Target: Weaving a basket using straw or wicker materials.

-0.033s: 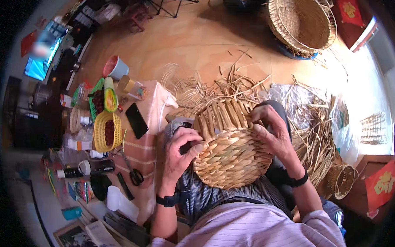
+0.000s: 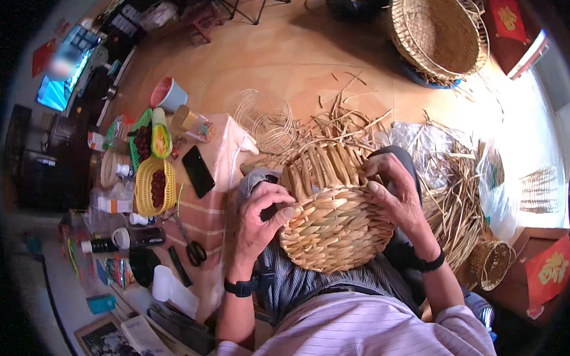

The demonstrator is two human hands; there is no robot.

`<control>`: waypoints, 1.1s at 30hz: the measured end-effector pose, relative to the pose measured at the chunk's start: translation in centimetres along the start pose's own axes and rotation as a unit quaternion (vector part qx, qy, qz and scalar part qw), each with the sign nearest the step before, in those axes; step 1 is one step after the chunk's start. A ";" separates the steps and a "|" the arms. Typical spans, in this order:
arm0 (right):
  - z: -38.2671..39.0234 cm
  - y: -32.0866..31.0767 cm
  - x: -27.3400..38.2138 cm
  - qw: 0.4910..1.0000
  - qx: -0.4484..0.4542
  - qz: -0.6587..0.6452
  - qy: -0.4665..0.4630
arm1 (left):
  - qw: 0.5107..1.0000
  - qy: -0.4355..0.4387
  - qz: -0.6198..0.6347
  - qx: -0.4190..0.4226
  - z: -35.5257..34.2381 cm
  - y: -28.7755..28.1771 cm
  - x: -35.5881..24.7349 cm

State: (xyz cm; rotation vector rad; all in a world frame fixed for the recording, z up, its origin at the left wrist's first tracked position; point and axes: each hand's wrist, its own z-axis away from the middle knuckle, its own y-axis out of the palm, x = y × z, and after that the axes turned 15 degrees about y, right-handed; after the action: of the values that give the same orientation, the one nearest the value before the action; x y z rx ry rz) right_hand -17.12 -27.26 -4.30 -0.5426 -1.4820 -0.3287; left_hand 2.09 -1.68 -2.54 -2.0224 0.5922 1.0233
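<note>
A woven straw basket (image 2: pixel 336 230) rests on my lap, its braided face turned up toward me. Along its far side runs a row of thick upright strands (image 2: pixel 323 168). My left hand (image 2: pixel 263 218) grips the basket's left edge, thumb on the weave and fingers bent at the rim. On the right, my right hand (image 2: pixel 398 194) pinches the edge where the braided face meets the upright strands. Its fingertips are partly hidden, so I cannot tell whether a single strand is between them.
Loose straw (image 2: pixel 456 212) lies in a heap at my right, beside plastic bags. Left of me a cloth-covered table (image 2: pixel 211 222) bears a phone (image 2: pixel 198 171), scissors (image 2: pixel 194 251) and a yellow basket (image 2: pixel 155 187). A large woven basket (image 2: pixel 434 36) stands at the far right.
</note>
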 end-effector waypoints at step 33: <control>-0.4 6.1 3.3 0.959 0.053 0.225 -0.161 | 0.965 -0.204 0.159 0.051 -3.8 0.6 0.7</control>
State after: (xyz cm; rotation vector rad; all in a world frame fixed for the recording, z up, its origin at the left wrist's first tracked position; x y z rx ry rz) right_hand -13.34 -21.98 -1.95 -0.8538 -1.6243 0.2061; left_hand 3.78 -5.16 -1.94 -1.5904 0.7401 1.5192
